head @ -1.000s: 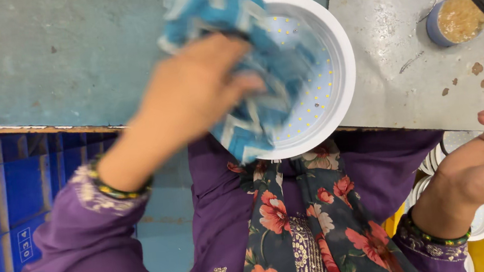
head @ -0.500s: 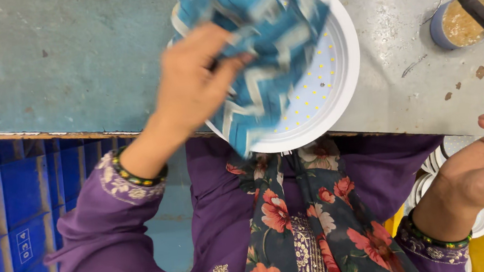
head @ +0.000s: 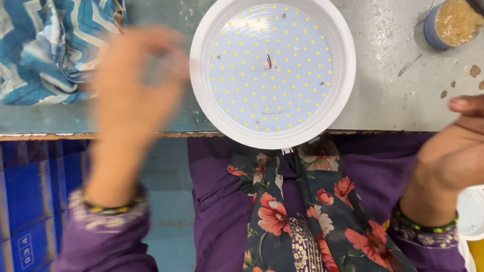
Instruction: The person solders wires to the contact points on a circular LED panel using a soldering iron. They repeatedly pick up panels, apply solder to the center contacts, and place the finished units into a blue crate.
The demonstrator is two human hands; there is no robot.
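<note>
While you sit at the grey-green worn surface (head: 25, 126), your lap in purple cloth with a flowered scarf (head: 299, 226) lies nearest the camera, and blue plastic crates (head: 6, 227) stand below the edge on your left. Your left hand (head: 130, 100) hovers above the front edge of the surface, blurred, its fingers spread and holding nothing (a beaded bangle sits at the wrist). Your right hand (head: 482, 140) is off the front edge on the right, fingers stretched out and loosely open, gripping nothing; a small white round lamp (head: 475, 213) shows beneath that wrist. Between your hands, the round white lamp housing with its board of small yellow diodes (head: 273, 63) lies flat, face up, its near rim jutting just over the edge. Farther left, beyond your left hand, the crumpled blue-and-white zigzag cloth (head: 55, 44) lies on the surface, apart from the lamp. Far right stands a small blue pot of brownish paste (head: 458, 22), with a dark-bladed, red-handled tool (head: 483, 5) beside it.
</note>
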